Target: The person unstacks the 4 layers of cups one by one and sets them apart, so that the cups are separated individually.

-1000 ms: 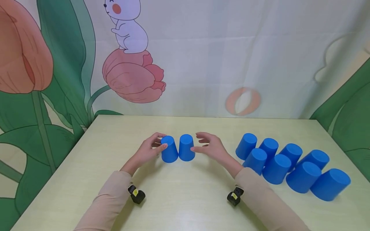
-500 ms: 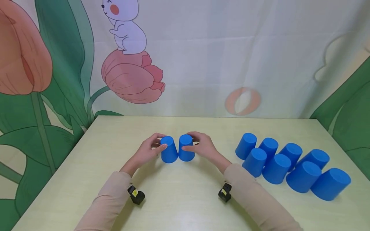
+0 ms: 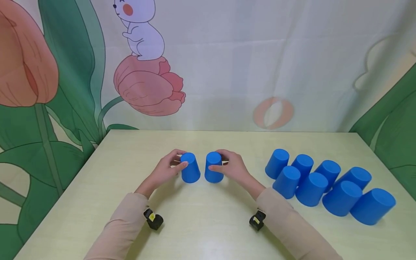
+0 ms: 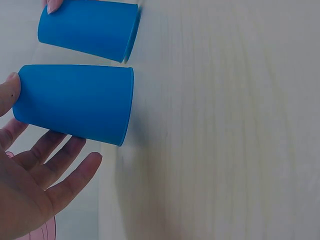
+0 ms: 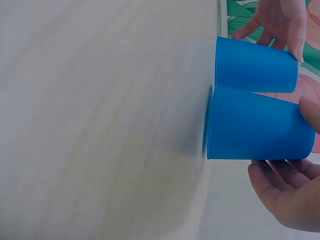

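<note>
Two blue plastic cups stand upside down side by side near the middle of the table, a narrow gap between them in the head view. My left hand [image 3: 163, 169] holds the left cup [image 3: 191, 170], thumb on the near side close to its base and fingers behind. Around the right cup [image 3: 213, 177], my right hand [image 3: 236, 168] has its thumb across the front and its fingers at the far side. In the right wrist view a dark line of shadow runs along that cup's rim [image 5: 209, 125], right at the tabletop.
On the right of the pale wooden table [image 3: 201, 220], several more upside-down blue cups [image 3: 311, 189] stand in two slanting rows, close beside my right sleeve [image 3: 292, 224]. Behind the table's back edge hangs a printed curtain [image 3: 221, 79].
My right hand has come in from the right, taken hold of the right cup and shifted it slightly rightward, widening the gap. The left hand and its cup have stayed put.
</note>
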`<state>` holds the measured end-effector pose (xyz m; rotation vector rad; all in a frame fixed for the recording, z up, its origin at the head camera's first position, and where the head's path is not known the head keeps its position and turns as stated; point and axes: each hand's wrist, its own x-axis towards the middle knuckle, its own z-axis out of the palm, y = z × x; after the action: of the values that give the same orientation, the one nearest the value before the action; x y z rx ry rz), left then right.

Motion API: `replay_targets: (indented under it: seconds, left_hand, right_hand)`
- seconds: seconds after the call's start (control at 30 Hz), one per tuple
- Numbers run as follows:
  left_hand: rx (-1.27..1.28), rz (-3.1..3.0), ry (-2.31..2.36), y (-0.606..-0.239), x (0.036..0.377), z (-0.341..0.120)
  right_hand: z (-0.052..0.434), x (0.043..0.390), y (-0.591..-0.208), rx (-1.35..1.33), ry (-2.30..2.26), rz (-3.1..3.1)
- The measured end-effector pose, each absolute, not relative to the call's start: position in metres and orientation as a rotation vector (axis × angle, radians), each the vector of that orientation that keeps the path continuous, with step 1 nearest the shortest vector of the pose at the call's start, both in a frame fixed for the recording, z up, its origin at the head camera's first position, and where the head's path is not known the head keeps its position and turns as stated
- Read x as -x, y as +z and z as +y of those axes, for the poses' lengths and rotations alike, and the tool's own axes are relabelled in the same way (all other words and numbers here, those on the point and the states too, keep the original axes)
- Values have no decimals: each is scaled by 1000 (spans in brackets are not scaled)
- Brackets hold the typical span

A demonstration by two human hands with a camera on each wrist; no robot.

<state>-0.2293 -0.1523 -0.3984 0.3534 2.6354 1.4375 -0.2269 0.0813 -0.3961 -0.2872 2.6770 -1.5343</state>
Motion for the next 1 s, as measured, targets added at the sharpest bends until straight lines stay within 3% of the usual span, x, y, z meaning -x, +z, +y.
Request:
replay_targets:
  seconds: [1.0]
  left_hand:
    - [-363,2629,1434,-398,229,-153]
  right_hand:
    - [151,194,-387,188,-1318,2862]
